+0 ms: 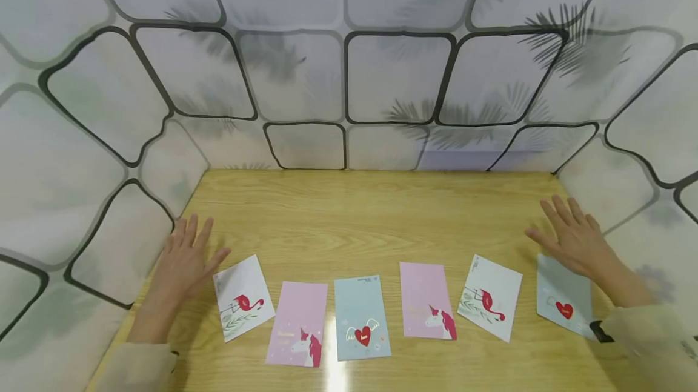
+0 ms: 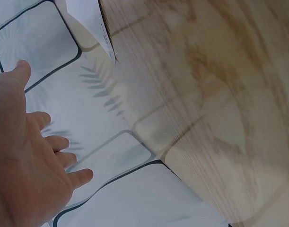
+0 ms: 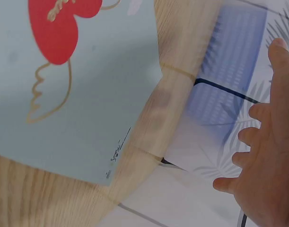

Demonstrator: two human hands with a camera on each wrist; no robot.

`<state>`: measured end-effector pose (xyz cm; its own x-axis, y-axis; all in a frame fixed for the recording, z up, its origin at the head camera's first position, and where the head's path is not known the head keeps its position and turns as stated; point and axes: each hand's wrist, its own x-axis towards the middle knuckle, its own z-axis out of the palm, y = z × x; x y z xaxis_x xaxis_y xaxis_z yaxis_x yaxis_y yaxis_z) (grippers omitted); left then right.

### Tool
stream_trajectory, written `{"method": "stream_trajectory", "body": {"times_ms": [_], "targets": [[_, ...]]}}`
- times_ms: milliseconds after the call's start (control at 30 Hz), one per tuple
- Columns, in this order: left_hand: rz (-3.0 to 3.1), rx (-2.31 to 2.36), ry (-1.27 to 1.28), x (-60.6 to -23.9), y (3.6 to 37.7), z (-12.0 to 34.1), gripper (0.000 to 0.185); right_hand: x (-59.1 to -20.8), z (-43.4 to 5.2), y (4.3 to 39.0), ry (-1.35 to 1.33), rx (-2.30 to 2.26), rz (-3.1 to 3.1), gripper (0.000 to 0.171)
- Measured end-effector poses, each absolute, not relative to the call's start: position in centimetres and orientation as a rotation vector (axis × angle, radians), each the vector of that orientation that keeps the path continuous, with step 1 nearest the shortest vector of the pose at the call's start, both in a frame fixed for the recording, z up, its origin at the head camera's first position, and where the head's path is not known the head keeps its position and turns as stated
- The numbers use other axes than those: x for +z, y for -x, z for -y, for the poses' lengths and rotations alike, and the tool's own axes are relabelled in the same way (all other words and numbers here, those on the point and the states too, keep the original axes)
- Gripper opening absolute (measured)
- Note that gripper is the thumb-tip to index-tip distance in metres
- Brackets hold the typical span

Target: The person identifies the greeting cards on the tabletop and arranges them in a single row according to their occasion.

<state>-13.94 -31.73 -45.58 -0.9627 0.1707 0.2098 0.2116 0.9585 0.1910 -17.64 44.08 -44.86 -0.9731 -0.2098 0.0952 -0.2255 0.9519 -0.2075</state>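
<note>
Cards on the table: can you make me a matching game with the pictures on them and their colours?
Match each card to its colour.
1. unicorn card
2. winged heart card
3. flamingo card

a. white
b. pink
c. light blue

Pairs: 1-b, 2-c, 3-a. There are two cards of each kind on the wooden table.

**Soft, even light with one streak of glare**

You are working under bright, diffuse light. A white glare streak is showing on the counter (image 1: 349, 222) at the bottom centre of the head view, suggesting a source overhead. Your hands are casting only faint, soft shadows. The head view is bending straight lines strongly toward its edges. The left wrist view is looking blurred across the wood grain, and the right wrist view is going soft at close range.
</note>
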Motion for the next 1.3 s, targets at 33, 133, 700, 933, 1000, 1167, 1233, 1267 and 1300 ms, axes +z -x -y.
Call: {"method": "stream_trajectory", "body": {"times_ms": [33,133,700,933,1000,1167,1233,1267,1300], "targets": [[2.92,-0.322,0.291,-45.6,14.0,31.6,0.081,-44.8,-44.0,17.6,-0.341,0.335,3.026,0.084],[2.916,-0.328,0.289,-45.5,14.0,31.4,0.081,-44.7,-43.7,17.6,-0.359,0.323,3.012,0.084],[2.935,-0.367,0.28,-44.8,13.3,30.6,0.081,-44.0,-36.1,17.3,-0.616,0.439,2.911,0.082],[2.941,-0.372,0.332,-44.4,12.6,28.7,0.08,-43.9,-31.1,16.7,-0.732,0.528,2.899,0.081],[2.947,-0.393,0.355,-44.1,12.3,27.9,0.079,-44.0,-29.4,16.4,-0.755,0.556,2.901,0.08],[2.94,-0.48,0.49,-43.3,11.6,25.3,0.069,-44.3,-24.6,15.7,-0.813,0.564,2.873,0.076],[2.904,-0.513,0.576,-43.2,11.3,24.3,0.063,-44.3,-22.5,15.2,-0.849,0.547,2.836,0.073],[2.877,-0.526,0.63,-43.2,11.2,23.8,0.06,-44.4,-21.4,14.9,-0.873,0.535,2.809,0.071],[2.844,-0.534,0.685,-43.3,11.1,23.3,0.057,-44.4,-20.4,14.6,-0.899,0.532,2.785,0.068]]}}
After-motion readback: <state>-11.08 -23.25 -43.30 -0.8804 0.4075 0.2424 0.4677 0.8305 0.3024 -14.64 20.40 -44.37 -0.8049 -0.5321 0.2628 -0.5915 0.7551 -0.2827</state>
